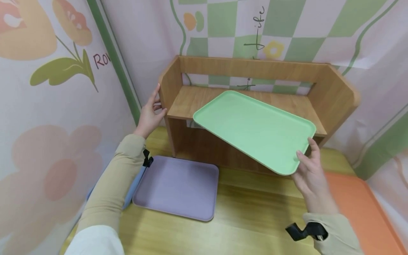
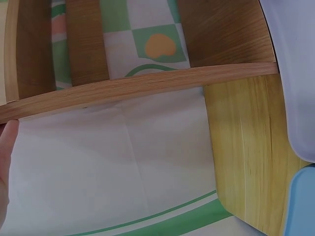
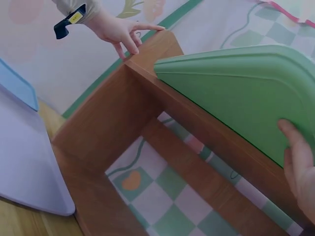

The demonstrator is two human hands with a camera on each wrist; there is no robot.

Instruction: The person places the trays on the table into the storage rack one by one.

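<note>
While the right hand (image 1: pixel 310 170) pinches the near right corner of the green tray (image 1: pixel 255 129), thumb on the tray's upper face and fingers curled beneath its rim, the tray hangs tilted in the air — far end over the shelf board of the wooden shelf (image 1: pixel 255 102), near end out over the surface (image 1: pixel 255 219). From the right wrist view the thumb lies flat on the tray's rounded corner, and the shelf's front edge sits just under the tray. The left hand (image 1: pixel 151 115) rests on the shelf's left side panel, fingers straight and spread against the wood, palm on the outer face; the left wrist view shows only a fingertip at the panel's edge.

On the wooden surface in front of the shelf lies a lilac tray (image 1: pixel 178 187), flat, close by the left forearm. A blue tray (image 1: pixel 134 186) peeks out from under its left edge, mostly hidden by the sleeve. An orange tray (image 1: pixel 360 205) lies at the right, beside the right wrist and partly cut off by the frame.

Both forearms wear beige sleeves — each with a black strap at the wrist. The left arm reaches forward, well apart from the right one, which is bent with the hand raised.
</note>
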